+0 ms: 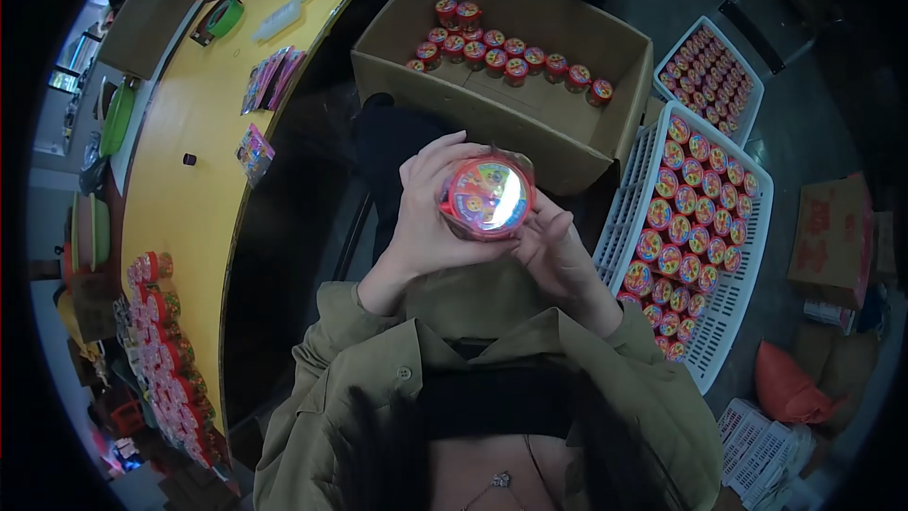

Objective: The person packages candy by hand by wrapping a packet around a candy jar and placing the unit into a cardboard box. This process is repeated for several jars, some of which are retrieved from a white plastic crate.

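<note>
A round jar with a red-rimmed, colourfully printed lid (487, 199) is held up in front of my chest, its top facing me and catching a bright glare. My left hand (423, 203) wraps round its left side, fingers over the far edge and thumb along the near edge. From the lower right, my right hand (560, 251) supports the same jar; its fingers are partly hidden behind it. Just beyond my hands stands an open cardboard box (558, 147) with several red-lidded jars (515, 69) on its floor.
To the right, a white plastic crate (724, 336) holds rows of similar jars, with another white crate (754, 99) behind it. A yellow table (180, 203) on the left carries stacked jars (170, 360), printed packets (270, 80), green tape (225, 17) and a bottle (276, 21).
</note>
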